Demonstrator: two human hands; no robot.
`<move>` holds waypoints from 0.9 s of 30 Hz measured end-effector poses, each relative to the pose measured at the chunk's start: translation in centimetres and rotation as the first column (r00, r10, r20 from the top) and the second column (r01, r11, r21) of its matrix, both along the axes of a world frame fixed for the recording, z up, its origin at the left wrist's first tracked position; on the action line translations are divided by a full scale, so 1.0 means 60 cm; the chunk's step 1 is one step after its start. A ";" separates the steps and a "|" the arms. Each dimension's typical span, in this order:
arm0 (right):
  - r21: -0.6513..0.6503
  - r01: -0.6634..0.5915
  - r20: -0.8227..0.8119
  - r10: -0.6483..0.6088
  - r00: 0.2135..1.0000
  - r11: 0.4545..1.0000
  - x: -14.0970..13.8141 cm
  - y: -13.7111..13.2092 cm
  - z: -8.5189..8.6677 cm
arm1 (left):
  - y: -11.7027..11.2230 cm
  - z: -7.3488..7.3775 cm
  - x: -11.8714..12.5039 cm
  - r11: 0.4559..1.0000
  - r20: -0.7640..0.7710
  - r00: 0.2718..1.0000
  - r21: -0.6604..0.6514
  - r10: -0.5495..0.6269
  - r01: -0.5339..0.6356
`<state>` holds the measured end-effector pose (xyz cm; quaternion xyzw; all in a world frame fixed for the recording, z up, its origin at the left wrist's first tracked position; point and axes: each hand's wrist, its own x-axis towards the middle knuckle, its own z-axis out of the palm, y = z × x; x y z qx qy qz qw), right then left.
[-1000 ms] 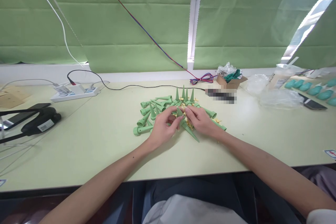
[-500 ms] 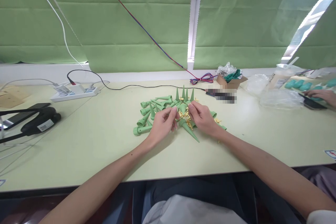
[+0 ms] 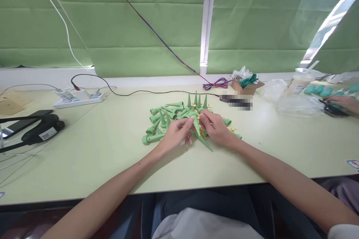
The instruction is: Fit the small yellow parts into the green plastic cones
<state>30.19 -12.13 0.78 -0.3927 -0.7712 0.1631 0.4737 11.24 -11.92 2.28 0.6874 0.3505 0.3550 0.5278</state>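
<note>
Left hand (image 3: pixel 176 137) sits curled at the middle of the table, thumb and forefinger pinched narrow on a pointed green plastic cone (image 3: pixel 196 126). The right hand (image 3: pixel 216 129) meets it from the other side, fingertips closed on the same cone's wide end. The tip angles down toward the near edge, and that two-handed pinch looks meant to steady the cone while the fingertips work at its open mouth. Both hands hover right over the heap of loose green cones (image 3: pixel 161 119), so the supply is within a finger's reach; small yellow plastic bits (image 3: pixel 201 132) lie scattered under the right fingers, and three cones standing upright (image 3: pixel 198 101) are lined up just behind, apart from the jumble. Now the surface, a pale green table (image 3: pixel 112 157): a black labelled device (image 3: pixel 42 132) at the left edge, a white power strip (image 3: pixel 80 99) by the far edge, kept away from the work. Toward the far right, a brown cardboard box stuffed with clear wrap (image 3: pixel 247 86), then a crumpled clear plastic bag (image 3: pixel 297 106), and at the right edge another person's hand (image 3: pixel 342 102) resting on a dark flat thing. Green pleated blinds (image 3: pixel 140 26) close off the window behind, daylight slipping through at the right.
</note>
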 end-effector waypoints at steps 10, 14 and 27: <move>-0.057 -0.027 -0.012 0.027 1.000 0.998 0.002 0.001 -0.004 | -0.001 0.001 -0.003 0.997 -0.038 0.999 0.072 0.004 -0.001; -0.060 -0.030 -0.011 0.029 1.000 0.998 0.002 0.000 -0.002 | 0.000 -0.001 -0.003 0.994 -0.065 0.997 0.110 0.033 -0.026; -0.052 -0.048 -0.033 0.047 0.998 0.997 -0.002 -0.005 0.005 | -0.003 -0.008 0.000 0.935 -0.035 0.988 0.330 0.148 -0.128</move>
